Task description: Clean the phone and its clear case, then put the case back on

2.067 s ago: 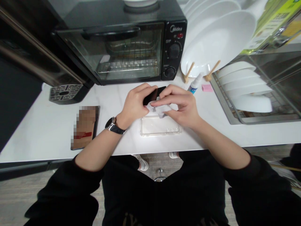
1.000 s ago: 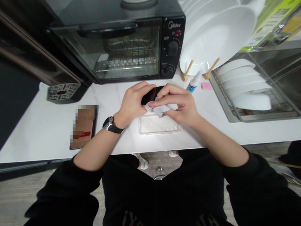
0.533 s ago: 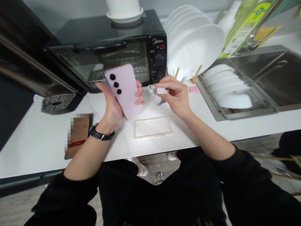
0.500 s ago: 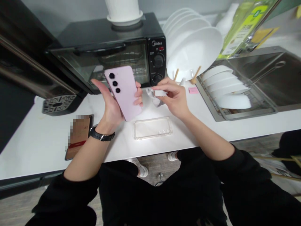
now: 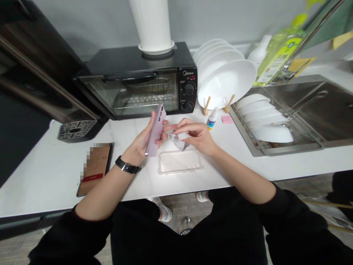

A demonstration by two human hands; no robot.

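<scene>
My left hand [image 5: 138,147] is wrapped around a pale pink phone [image 5: 156,133], which is tilted on edge with its camera lenses at the top. A small grey-white cleaning cloth [image 5: 182,143] with a zigzag edge is pinched in my right hand [image 5: 195,136], close beside the phone's right side. Fingers of both hands come near each other there; I cannot tell whether they touch. Below the hands, a clear phone case [image 5: 180,162] lies flat on the white counter [image 5: 146,182]. A small spray bottle [image 5: 211,119] with a blue label stands beyond my right hand.
Behind the hands is a black toaster oven [image 5: 132,92] bearing a white pot [image 5: 153,25]. White plates [image 5: 226,82] stand in a rack, near a pink sticky note [image 5: 227,119]. Bowls [image 5: 271,133] sit by the sink [image 5: 303,110] at right. A dark-edged tablet-like device [image 5: 96,167] lies at left.
My left hand has turned the phone from showing its full back to nearly edge-on. My right hand has moved the cloth closer to it. The view has tilted up, showing the spray bottle more fully.
</scene>
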